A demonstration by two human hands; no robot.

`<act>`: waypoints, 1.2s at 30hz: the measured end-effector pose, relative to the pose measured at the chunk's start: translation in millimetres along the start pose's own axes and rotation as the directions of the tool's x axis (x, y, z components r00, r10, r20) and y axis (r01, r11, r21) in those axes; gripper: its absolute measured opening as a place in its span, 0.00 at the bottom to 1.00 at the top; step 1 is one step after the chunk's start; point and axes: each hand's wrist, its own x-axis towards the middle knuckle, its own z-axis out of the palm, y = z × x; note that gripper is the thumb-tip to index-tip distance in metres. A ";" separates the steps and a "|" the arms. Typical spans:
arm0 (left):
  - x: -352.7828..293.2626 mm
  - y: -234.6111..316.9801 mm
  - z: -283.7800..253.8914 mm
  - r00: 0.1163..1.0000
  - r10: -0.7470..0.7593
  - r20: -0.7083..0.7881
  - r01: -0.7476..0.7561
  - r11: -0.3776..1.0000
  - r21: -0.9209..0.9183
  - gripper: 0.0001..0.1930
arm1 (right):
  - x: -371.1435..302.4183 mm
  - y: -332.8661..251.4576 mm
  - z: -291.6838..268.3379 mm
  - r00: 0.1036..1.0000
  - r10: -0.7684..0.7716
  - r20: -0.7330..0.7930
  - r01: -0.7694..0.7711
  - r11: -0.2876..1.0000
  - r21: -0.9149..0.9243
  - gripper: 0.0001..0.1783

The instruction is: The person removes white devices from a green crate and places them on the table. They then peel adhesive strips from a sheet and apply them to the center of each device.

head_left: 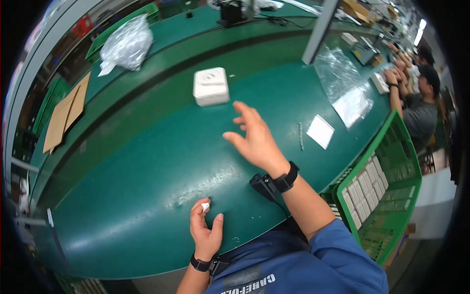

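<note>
My right hand (254, 141) reaches forward over the green work surface, fingers apart and nothing in them. Just beyond its fingertips sits a white box (210, 88) with rounded corners and a round mark on top; a gap shows between them. Nearer my body, my left hand (205, 230) has its fingers curled, with the thumb held apart. A small crumpled-looking white piece (205, 207) shows at those curled fingers; its kind is too small to make out. Both wrists wear black straps, and a black device (263, 186) sits beside the right one.
A white square sheet (320, 132) and a thin strip (301, 136) lie to the right, near clear plastic bags (350, 105). A green crate (416, 188) holds rows of white boxes (364, 191). Cardboard (66, 115) and a bagged bundle (128, 43) are left. Co-workers sit far right.
</note>
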 end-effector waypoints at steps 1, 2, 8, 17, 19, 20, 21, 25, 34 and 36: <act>-2.4 5.9 10.9 0.999 -0.015 -0.028 0.016 0.999 0.029 0.31 | -15.8 -2.2 -22.6 0.995 -0.033 0.094 0.033 0.999 0.007 0.34; 15.5 0.0 -14.3 1.000 -0.002 -0.003 0.002 0.997 0.078 0.30 | -27.3 -11.0 -17.9 0.990 -0.054 0.128 0.051 0.998 0.026 0.28; 18.3 21.0 14.0 0.990 0.067 0.128 -0.105 0.941 0.322 0.29 | -169.4 -38.0 -154.2 0.851 0.086 0.519 -0.171 0.978 0.119 0.21; 28.0 41.6 86.7 0.883 0.110 0.457 -0.284 0.900 0.331 0.28 | -337.1 16.6 -413.9 0.654 0.551 -0.519 -0.717 0.670 -0.192 0.12; 27.7 41.0 97.2 0.879 0.105 0.464 -0.303 0.875 0.376 0.28 | -340.7 76.3 -429.6 0.652 0.625 -0.429 -0.758 0.520 -0.394 0.13; 30.3 38.2 98.2 0.878 0.114 0.465 -0.334 0.842 0.425 0.28 | -337.2 105.4 -428.0 0.655 0.654 -0.378 -0.738 0.445 -0.508 0.14; 34.9 36.6 101.2 0.877 0.125 0.465 -0.363 0.806 0.467 0.27 | -330.8 137.8 -423.4 0.657 0.689 -0.307 -0.699 0.404 -0.590 0.15; 39.7 32.5 121.8 0.863 0.215 0.458 -0.483 0.622 0.617 0.28 | -288.7 273.7 -377.6 0.791 0.575 -0.208 -0.530 0.474 -0.703 0.19; 36.8 47.3 143.0 0.883 0.256 0.393 -0.469 0.452 0.759 0.26 | -266.1 377.3 -293.0 0.825 0.426 -0.372 -0.551 0.459 -0.696 0.23; 38.0 49.3 146.6 0.882 0.263 0.390 -0.470 0.453 0.758 0.26 | -269.8 378.1 -297.9 0.859 0.331 -0.391 -0.509 0.463 -0.726 0.25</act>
